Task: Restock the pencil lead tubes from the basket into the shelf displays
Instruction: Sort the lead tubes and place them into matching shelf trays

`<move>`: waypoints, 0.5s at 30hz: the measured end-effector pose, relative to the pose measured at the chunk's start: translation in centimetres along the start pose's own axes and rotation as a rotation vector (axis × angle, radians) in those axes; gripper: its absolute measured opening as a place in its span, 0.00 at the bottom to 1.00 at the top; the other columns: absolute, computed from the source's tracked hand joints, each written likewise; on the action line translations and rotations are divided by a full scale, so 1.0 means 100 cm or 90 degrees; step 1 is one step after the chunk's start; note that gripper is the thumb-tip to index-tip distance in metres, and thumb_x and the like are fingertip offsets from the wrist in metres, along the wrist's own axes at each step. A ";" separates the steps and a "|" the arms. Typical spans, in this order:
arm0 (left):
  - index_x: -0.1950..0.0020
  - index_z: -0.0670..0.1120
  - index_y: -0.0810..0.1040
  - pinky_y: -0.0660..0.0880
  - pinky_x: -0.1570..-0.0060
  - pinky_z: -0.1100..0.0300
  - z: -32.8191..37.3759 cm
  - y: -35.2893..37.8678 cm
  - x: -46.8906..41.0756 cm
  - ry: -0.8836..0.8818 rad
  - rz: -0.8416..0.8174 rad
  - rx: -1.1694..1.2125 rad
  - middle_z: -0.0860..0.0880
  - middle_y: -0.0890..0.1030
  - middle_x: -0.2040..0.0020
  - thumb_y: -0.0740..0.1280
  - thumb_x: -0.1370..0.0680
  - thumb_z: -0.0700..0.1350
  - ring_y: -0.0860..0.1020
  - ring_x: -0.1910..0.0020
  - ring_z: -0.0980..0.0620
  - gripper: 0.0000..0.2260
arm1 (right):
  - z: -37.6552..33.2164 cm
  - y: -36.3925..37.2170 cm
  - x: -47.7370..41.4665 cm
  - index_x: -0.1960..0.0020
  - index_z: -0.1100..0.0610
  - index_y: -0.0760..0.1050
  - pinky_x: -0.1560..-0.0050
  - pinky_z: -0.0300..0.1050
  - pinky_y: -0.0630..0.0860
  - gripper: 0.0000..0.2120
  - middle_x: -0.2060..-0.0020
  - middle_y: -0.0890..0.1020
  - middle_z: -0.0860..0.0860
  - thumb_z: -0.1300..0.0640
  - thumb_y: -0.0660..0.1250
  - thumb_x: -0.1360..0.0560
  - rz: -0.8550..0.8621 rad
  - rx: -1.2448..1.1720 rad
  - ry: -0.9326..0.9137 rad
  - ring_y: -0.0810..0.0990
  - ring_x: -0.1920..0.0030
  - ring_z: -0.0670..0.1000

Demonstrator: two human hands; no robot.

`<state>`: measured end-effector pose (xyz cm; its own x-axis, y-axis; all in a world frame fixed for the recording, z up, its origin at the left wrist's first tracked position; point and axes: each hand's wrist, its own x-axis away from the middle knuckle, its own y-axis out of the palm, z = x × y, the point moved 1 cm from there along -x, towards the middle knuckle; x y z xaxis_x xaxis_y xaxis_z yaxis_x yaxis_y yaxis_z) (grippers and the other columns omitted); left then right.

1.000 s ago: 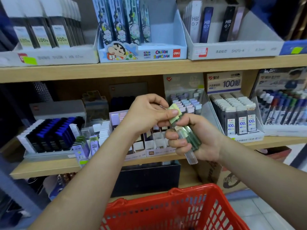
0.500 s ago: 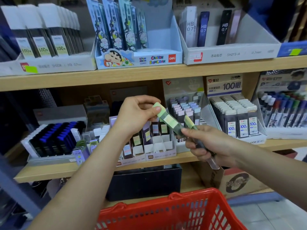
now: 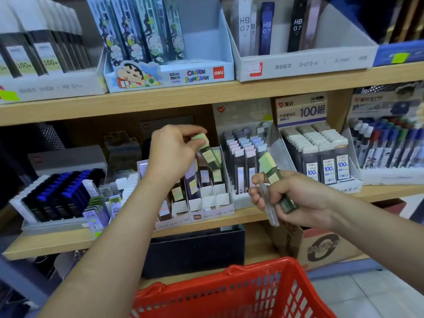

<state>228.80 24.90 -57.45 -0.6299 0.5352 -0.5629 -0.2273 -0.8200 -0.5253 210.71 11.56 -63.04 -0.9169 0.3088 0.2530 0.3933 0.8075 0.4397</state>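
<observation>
Right now my left hand (image 3: 174,154) pinches the pale green cap of a dark, green-capped lead tube (image 3: 208,154), which hangs tilted with its lower end over the back slots of the white cardboard display tray (image 3: 207,204) on the middle shelf. My right hand (image 3: 296,198) is curled round the spares, a second green-capped tube (image 3: 274,177) and a clear plastic tube (image 3: 269,208) whose end pokes out below the fist. I'd judge the main risk to be the tilt: going down at this angle, the tube's foot could catch a divider edge or nudge the tubes already standing in the slots, and a hold on the cap alone lets it swing. The clear tube also looks loosely held and might slide out, towards the red plastic basket (image 3: 231,292) or the floor beside it. Room is fair, with open air between my hands, but the wooden upper shelf board (image 3: 183,98) sits above and the neighbouring display's clear slanted side wall (image 3: 276,143) stands just beside the tray on the right, so straightening up first seems wise.
</observation>
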 end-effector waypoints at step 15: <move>0.40 0.49 0.81 0.73 0.46 0.54 -0.021 0.048 0.008 0.063 -0.102 -0.242 0.47 0.82 0.48 0.70 0.24 0.45 0.75 0.45 0.47 0.12 | -0.001 0.011 0.004 0.41 0.63 0.77 0.66 0.45 0.79 0.20 0.62 0.78 0.58 0.74 0.53 0.27 0.009 -0.003 0.019 0.78 0.64 0.53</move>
<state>228.76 21.77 -61.74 -0.5301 0.6820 -0.5039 -0.0152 -0.6019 -0.7985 210.77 12.55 -62.35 -0.9087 0.3052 0.2848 0.4069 0.8003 0.4404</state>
